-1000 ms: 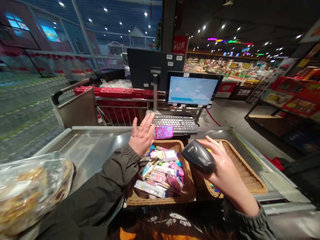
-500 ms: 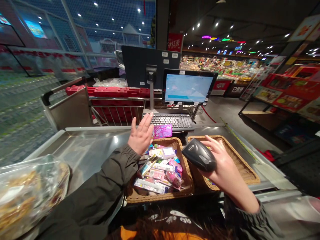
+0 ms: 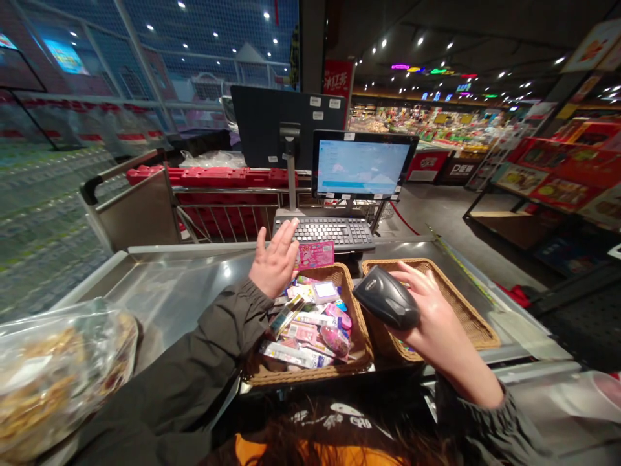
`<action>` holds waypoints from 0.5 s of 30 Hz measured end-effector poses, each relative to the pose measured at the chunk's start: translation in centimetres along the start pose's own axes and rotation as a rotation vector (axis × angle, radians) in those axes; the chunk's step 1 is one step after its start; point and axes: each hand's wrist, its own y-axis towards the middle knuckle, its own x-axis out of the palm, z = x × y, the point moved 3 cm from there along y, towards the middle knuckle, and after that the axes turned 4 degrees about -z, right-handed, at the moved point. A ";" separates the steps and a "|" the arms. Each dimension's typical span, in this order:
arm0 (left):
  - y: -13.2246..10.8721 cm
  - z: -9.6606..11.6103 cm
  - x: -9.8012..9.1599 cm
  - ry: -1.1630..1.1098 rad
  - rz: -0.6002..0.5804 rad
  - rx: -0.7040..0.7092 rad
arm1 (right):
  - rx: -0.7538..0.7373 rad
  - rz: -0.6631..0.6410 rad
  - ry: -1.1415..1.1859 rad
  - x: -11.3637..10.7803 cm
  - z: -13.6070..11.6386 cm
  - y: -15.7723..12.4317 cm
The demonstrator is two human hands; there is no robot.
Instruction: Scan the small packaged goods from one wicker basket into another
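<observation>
My left hand (image 3: 274,264) is above the far left corner of a wicker basket (image 3: 363,323), back of the hand up. A flat pink packet (image 3: 315,255) sticks out from its thumb side, pinched there, with the thumb mostly hidden. My right hand (image 3: 431,309) is wrapped around a black barcode scanner (image 3: 385,298), its head pointing left towards the basket and packet. Small colourful packets and trinkets (image 3: 308,333) fill this basket. Beneath the scanner and right hand lies a second wicker basket (image 3: 466,304), with a few colourful bits at its near end.
Beyond the baskets stand a keyboard (image 3: 334,230), a lit screen (image 3: 361,165) and the dark back of another monitor (image 3: 262,126). A plastic-wrapped bag of food (image 3: 53,375) sits on the metal counter (image 3: 179,278) at left. A shopping cart (image 3: 223,217) is behind the counter.
The packet by my left hand has tilted slightly and looks pink instead of purple. Both hands hold nearly the same place, while the view has shifted a little.
</observation>
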 end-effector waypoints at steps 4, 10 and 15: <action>0.0 0.2 -0.1 -0.014 -0.048 -0.020 | -0.001 0.001 0.001 -0.1 0.0 -0.2; -0.7 1.1 0.6 -0.070 -0.238 -0.031 | 0.049 -0.034 0.010 0.2 0.2 -0.6; -2.3 1.8 2.4 -0.097 -0.432 0.017 | 0.086 -0.098 0.033 0.9 0.5 -0.9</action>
